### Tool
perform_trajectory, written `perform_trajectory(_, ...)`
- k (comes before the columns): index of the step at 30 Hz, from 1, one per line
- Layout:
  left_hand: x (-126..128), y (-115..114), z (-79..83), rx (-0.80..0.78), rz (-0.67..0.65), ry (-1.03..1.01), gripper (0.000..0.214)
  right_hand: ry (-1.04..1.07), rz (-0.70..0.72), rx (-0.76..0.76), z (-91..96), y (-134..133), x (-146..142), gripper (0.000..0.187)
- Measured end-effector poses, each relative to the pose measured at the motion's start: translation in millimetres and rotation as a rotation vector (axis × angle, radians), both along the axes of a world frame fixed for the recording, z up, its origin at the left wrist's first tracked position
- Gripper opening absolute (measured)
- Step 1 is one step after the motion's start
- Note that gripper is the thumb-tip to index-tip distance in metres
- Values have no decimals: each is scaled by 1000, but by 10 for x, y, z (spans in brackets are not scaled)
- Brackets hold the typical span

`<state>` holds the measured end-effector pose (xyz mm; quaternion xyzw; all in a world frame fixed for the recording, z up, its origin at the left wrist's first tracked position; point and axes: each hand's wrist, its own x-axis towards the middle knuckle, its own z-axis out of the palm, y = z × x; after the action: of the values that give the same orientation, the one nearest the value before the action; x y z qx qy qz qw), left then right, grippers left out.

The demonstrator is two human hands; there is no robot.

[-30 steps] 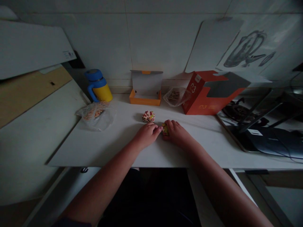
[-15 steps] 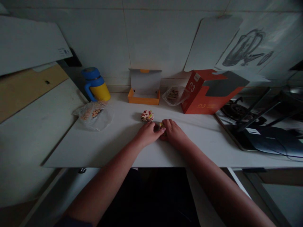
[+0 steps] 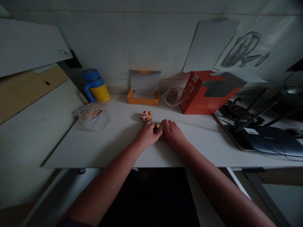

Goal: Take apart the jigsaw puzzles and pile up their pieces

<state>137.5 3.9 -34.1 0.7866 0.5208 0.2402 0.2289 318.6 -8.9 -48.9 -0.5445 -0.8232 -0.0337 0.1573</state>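
Near the middle of the white tabletop, my left hand (image 3: 148,135) and my right hand (image 3: 174,132) close in on a small patterned piece (image 3: 159,126) with yellow and red on it. The left thumb and fingers are curled at its left side, the right fingers bent over its right side. Most of the piece is hidden behind the fingers, so its kind is not clear. Just beyond the left fingertips lies a small stack-like block (image 3: 146,116), white with red, green and dark printed shapes, apart from both hands.
At the back stands an open orange box (image 3: 143,101) with its lid up. Clear bags of thin sticks lie left (image 3: 94,115) and right (image 3: 174,95). A blue-yellow jug (image 3: 98,88) stands back left. A red-orange box (image 3: 201,97) and gas stove (image 3: 239,113) are on the right.
Between my hands, the patterned piece has shifted slightly left and turned, showing more of its printed side. Both hands stay close together around it; the block beyond them stays put.
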Motion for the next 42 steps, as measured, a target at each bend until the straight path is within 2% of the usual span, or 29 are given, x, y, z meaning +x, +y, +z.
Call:
perform_trajectory(3,-11,0,5,-22,-11,-22,21,38,62,38,-20,7,17,43)
perform_trajectory(9,-55,22,0,-125,-50,-127,19,256,140,8,-26,-2,-6,51)
perform_trajectory(13,-107,47,-54,-174,-78,-273,26,466,218,4,-42,21,31,76)
perform_trajectory(16,-140,56,-78,-141,-68,-359,33,589,183,-35,-60,55,104,86)
perform_trajectory(18,-157,55,-69,-98,-56,-347,34,604,138,-102,-59,74,148,80)
perform_trajectory(21,-173,47,-40,-49,-39,-268,35,555,146,-170,-34,87,180,59)
perform_trajectory(25,-180,36,-52,-31,-51,-256,37,491,193,-109,-14,92,176,39)
perform_trajectory(30,-149,-3,-105,-5,-144,-269,40,378,202,-43,-60,74,151,45)
perform_trajectory(34,-108,-44,-114,9,-192,-255,55,343,192,-56,-75,22,105,55)
perform_trajectory(38,-83,-59,-126,25,-195,-280,76,439,304,-63,-55,-23,50,58)
perform_trajectory(42,-78,-61,-127,36,-188,-283,80,545,368,-78,-21,-23,39,54)
